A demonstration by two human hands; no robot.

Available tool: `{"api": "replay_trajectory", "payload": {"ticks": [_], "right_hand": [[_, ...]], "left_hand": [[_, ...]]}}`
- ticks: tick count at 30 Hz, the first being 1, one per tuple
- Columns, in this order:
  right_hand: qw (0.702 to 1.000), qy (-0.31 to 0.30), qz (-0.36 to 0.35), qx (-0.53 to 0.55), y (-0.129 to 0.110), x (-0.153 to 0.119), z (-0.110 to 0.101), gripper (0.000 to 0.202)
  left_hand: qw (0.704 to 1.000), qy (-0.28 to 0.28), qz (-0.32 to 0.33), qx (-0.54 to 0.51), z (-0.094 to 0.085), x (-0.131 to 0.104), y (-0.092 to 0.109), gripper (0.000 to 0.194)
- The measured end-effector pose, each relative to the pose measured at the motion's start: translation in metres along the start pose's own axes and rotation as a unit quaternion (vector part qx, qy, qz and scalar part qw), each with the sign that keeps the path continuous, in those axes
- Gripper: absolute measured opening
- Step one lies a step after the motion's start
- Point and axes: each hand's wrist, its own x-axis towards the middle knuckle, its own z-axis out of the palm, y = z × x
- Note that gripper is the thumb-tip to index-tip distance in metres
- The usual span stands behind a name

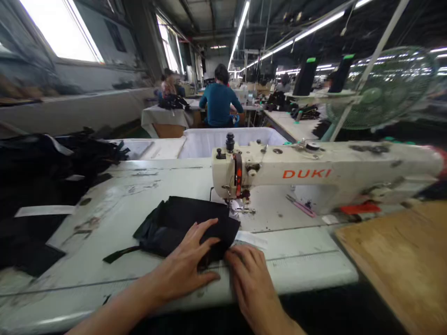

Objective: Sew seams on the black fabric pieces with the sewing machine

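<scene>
A folded black fabric piece (pixel 181 218) lies on the pale sewing table (pixel 115 186), with a narrow strap sticking out to its left. Its right part sits just in front of the needle area of the white sewing machine (pixel 265 167). My left hand (pixel 192 258) rests on the near side of the fabric, fingers spread. At the fabric's lower right corner is my right hand (pixel 247 267), its fingers curled together at the edge; what they pinch there is too small to make out. A white slip (pixel 251 239) lies just beyond my right hand.
Pink-handled snips (pixel 302 206) and a red item (pixel 360 208) lie by the machine. Dark fabric (pixel 31 177) is heaped at the left. A wooden board (pixel 401 251) is at the right. Behind the table are a white bin (pixel 230 136) and a seated person in blue (pixel 220 104).
</scene>
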Motion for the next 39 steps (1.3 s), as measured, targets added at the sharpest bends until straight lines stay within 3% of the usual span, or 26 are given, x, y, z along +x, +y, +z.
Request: {"api": "replay_trajectory", "payload": {"ticks": [7,12,16,21,23,26,28,31,33,36,39], "right_hand": [[0.998,0.029,0.053,0.029,-0.002,0.016,-0.001,0.033],[0.998,0.013,0.063,0.012,0.003,0.016,0.006,0.042],[0.999,-0.018,0.038,0.006,0.003,0.018,0.009,0.057],[1.000,-0.010,0.012,-0.005,0.003,0.019,0.014,0.055],[0.999,0.000,-0.002,-0.045,0.006,0.019,0.017,0.050],[0.995,-0.028,-0.026,-0.089,0.009,0.021,0.018,0.035],[0.993,-0.054,-0.031,-0.100,0.009,0.023,0.015,0.026],[0.993,-0.070,-0.040,-0.092,0.009,0.023,0.006,0.023],[0.996,-0.046,-0.016,-0.078,0.012,0.021,-0.002,0.026],[0.989,0.036,0.100,-0.101,0.023,0.019,-0.016,0.034],[0.978,0.037,0.186,-0.087,0.036,0.024,-0.026,0.031]], "left_hand": [[0.996,0.030,-0.031,-0.079,-0.008,0.015,-0.001,0.004],[0.995,0.042,-0.049,-0.074,-0.007,0.016,-0.002,0.013],[0.996,0.015,-0.051,-0.071,-0.009,0.017,0.006,0.045],[0.993,-0.002,-0.071,-0.098,-0.015,0.027,0.003,0.007],[0.990,0.005,-0.090,-0.110,-0.019,0.029,-0.001,0.009],[0.984,0.052,-0.128,-0.116,-0.024,0.028,-0.007,0.023],[0.975,0.132,-0.150,-0.092,-0.025,0.024,-0.007,0.026],[0.969,0.226,-0.100,-0.022,-0.020,0.019,-0.004,0.020],[0.981,0.190,-0.047,0.002,-0.015,0.016,-0.002,0.021],[0.996,0.086,-0.026,0.020,-0.009,0.017,-0.002,0.027],[0.994,0.092,-0.051,0.033,-0.008,0.019,-0.006,0.012]]}}
